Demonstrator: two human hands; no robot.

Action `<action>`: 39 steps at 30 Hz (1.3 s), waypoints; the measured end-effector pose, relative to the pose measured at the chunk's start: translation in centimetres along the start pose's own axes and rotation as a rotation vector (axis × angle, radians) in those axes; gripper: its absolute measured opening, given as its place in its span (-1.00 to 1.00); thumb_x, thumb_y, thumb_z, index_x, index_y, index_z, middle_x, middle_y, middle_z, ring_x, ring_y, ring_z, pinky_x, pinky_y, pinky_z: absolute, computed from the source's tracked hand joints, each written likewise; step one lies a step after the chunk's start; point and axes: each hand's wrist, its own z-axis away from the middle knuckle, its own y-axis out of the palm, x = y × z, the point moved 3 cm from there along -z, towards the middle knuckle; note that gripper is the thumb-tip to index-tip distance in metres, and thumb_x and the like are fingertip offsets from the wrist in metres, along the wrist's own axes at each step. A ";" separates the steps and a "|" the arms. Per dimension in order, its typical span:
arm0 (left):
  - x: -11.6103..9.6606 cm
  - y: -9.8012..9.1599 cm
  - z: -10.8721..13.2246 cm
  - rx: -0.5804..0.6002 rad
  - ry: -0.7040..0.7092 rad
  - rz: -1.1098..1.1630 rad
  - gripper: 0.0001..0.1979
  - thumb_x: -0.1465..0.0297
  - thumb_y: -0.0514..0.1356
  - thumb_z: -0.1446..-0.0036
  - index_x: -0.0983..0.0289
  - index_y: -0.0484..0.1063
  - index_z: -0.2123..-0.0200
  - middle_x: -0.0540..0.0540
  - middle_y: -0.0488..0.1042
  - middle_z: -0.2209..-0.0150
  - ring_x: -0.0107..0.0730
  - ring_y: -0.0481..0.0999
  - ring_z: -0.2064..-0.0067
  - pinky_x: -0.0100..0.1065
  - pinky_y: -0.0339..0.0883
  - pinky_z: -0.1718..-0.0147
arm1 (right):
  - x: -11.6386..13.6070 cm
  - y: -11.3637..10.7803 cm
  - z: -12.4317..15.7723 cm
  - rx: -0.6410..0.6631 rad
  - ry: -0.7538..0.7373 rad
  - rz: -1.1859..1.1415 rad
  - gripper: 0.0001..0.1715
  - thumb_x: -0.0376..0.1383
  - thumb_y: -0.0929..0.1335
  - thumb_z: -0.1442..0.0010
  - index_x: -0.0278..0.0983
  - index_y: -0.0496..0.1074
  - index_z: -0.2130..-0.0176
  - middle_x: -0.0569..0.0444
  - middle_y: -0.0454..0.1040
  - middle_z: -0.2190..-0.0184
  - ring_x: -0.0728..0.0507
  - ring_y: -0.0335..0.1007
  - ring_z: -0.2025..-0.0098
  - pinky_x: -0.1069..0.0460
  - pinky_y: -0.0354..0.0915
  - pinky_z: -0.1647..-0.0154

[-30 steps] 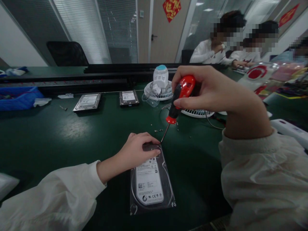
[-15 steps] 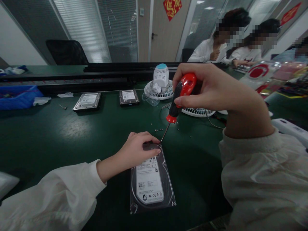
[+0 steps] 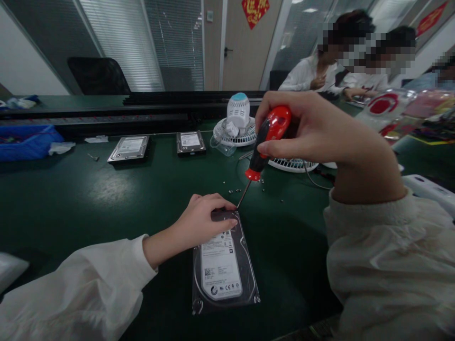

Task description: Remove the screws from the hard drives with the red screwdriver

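A hard drive (image 3: 221, 270) lies flat on the green table, its white label facing up. My left hand (image 3: 204, 219) grips the drive's far end, with the thumb on the top face and the fingers over the far edge. In my right hand (image 3: 302, 125) is a screwdriver (image 3: 261, 154) with a red and black handle, held tilted. Its tip meets the drive's far right corner, close to my left fingertips. Whether the tip sits in a screw there is too small to tell. Several small loose screws (image 3: 234, 191) are scattered just beyond the drive.
Two more hard drives, one silver (image 3: 130, 148) and one darker (image 3: 191, 143), lie farther back. A white fan (image 3: 238, 111) stands behind the screwdriver. A blue bin (image 3: 26, 142) is at the left, a white power strip (image 3: 432, 192) at the right. Other people sit at the back right.
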 end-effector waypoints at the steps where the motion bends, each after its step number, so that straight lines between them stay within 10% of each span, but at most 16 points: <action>1: 0.0 0.0 0.0 0.001 -0.001 -0.006 -0.73 0.20 0.32 -0.28 0.12 0.63 -0.01 0.08 0.63 0.01 -0.04 0.60 -0.03 0.09 0.27 -0.15 | 0.0 0.0 0.0 -0.001 0.001 0.002 -0.76 -0.25 0.46 -0.13 -0.22 0.36 0.24 0.16 0.33 0.36 -0.02 0.19 0.34 -0.02 0.18 0.29; 39: 0.3 0.1 0.1 -0.008 0.021 0.000 -0.71 0.16 0.32 -0.30 0.11 0.60 -0.02 0.06 0.62 0.02 -0.09 0.58 -0.02 0.10 0.25 -0.11 | -0.7 0.3 0.0 -0.022 -0.107 0.034 -0.76 -0.22 0.47 -0.19 -0.24 0.39 0.20 0.20 0.36 0.32 0.05 0.20 0.37 0.04 0.25 0.31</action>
